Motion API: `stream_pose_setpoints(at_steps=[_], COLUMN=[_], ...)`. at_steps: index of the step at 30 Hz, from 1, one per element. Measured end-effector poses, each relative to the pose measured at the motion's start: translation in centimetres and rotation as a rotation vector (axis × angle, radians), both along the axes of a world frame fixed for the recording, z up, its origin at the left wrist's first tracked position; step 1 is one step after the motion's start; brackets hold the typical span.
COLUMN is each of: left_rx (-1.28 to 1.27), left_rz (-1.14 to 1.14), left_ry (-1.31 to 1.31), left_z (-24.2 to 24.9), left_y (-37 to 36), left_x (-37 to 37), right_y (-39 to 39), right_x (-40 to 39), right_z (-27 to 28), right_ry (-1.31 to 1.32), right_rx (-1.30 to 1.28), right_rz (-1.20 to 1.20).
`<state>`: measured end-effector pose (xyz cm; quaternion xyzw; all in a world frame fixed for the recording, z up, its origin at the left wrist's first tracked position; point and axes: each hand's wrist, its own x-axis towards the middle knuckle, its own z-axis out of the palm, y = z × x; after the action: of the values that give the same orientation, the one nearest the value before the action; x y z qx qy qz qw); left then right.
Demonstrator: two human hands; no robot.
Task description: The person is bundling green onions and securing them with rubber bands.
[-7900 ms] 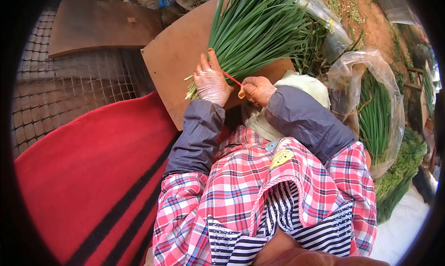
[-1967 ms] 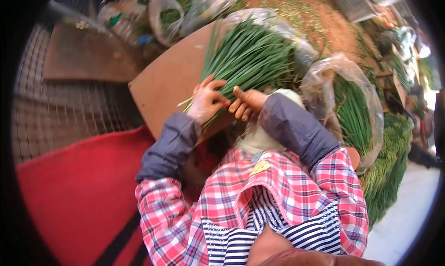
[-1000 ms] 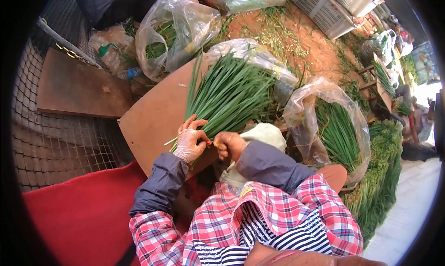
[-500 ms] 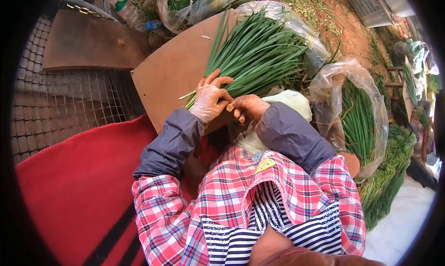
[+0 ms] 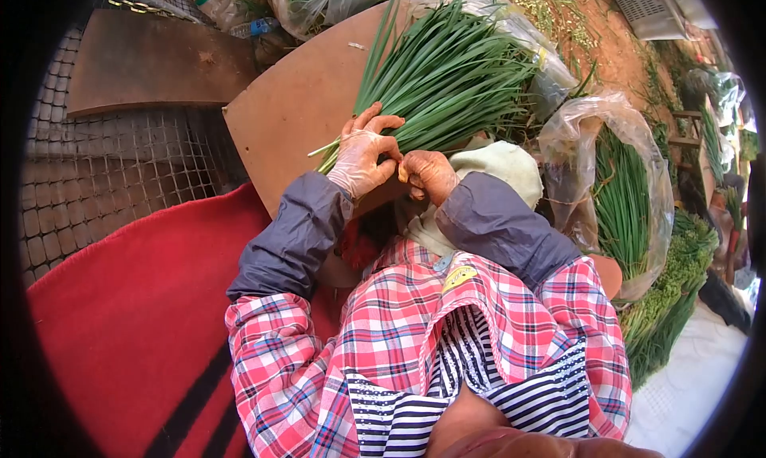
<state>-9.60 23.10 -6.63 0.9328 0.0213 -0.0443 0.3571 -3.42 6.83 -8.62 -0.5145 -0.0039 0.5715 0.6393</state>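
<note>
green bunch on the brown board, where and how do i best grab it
Probably around the gathered stems of the green bunch, by the left hand, coming from the person's near left side. It is narrow there, with pale stem ends poking out, while the leaves fan wide over the brown board.

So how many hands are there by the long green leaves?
2. The left hand is around the stem end of the green leaves; the right hand is close beside it. Some fingers are partly hidden.
</note>
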Motion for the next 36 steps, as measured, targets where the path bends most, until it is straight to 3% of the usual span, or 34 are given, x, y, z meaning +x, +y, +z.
stream_pose_setpoints(at_steps=[13,20,36], left_rx=[-0.058,-0.011,-0.052], left_rz=[-0.009,0.067,0.082], left_ry=[-0.025,-0.067,-0.126], left_z=[-0.5,-1.0,-1.4], left_y=[0.4,-0.1,0.1], left_x=[-0.3,-0.3,-1.1], right_y=[-0.1,0.6,0.3], right_x=[0.2,-0.5,-0.1], right_z=[0.0,-0.3,-0.2], right_ry=[0.002,-0.119,-0.012], right_rx=[-0.048,-0.064,-0.020], right_rz=[0.003,-0.036,-0.066])
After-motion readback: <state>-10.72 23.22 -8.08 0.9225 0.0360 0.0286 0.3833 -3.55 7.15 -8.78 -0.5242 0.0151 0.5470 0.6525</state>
